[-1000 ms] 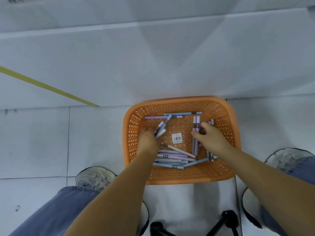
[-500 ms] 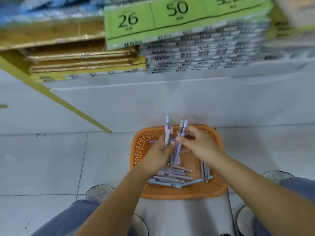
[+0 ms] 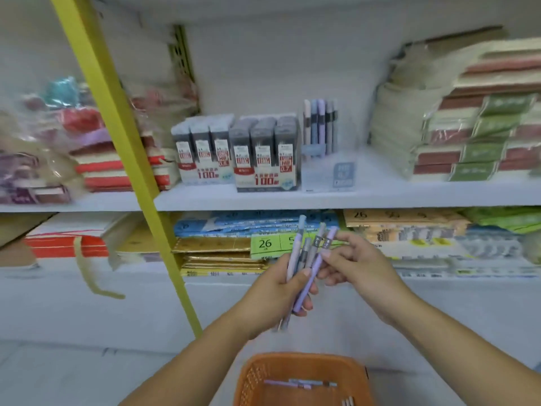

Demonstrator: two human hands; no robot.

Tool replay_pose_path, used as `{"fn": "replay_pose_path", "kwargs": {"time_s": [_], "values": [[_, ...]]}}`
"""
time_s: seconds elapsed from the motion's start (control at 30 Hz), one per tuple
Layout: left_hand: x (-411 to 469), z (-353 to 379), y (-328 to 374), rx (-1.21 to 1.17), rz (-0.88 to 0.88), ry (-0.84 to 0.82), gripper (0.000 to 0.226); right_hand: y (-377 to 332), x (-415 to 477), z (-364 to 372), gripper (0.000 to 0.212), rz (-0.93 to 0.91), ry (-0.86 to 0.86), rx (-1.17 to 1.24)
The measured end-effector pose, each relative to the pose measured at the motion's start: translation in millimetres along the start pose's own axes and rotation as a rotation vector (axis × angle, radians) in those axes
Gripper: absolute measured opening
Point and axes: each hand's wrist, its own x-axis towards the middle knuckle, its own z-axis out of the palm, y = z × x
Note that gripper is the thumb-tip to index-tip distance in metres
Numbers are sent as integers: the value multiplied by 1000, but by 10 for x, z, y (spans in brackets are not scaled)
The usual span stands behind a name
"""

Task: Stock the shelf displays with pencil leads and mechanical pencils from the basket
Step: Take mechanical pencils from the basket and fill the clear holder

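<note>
Fingers [image 3: 304, 276] of the left hand [image 3: 275, 291] are curled round a bunch of pencils [image 3: 293, 253] above the basket [image 3: 248, 373], one pinched by the right hand [image 3: 358, 266]; it should be drawn straight out and stood in the far display [image 3: 320, 127].

**Stationery shop aisle.** White shelves [image 3: 322, 197] carry boxed pencil leads [image 3: 265, 153], a clear stand [image 3: 326, 175] of mechanical pencils [image 3: 320, 124] and wrapped stacks of paper goods [image 3: 468, 136]. A green price label [image 3: 265, 244] reads 26. An orange basket [image 3: 254, 373] sits on the floor [image 3: 87, 376].

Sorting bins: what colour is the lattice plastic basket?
Orange lattice plastic basket, best in head view.
</note>
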Motion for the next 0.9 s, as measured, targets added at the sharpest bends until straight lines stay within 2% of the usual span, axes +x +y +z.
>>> {"fn": "replay_pose_path", "kwargs": {"time_s": [0.2,0.3,0.4,0.47,0.63,0.77,0.9], "values": [[-36,-93,741,2,72,54,16,-901,162,-32,16,-185,40,-3],[84,-168,960,-30,101,117,15,-1408,347,-208,27,-348,134,-54],[264,-278,1072,-61,161,214,15,-1832,588,-373,46,-589,233,-233],[370,-333,1092,-44,185,264,21,-1961,790,-398,50,-667,255,-412],[596,-389,1092,-138,253,361,22,-1846,1298,-341,48,-639,218,-649],[706,-381,969,-180,228,394,25,-1649,1506,-356,53,-613,172,-803],[782,-354,933,-214,209,393,30,-1572,1552,-388,50,-613,161,-784]]}}
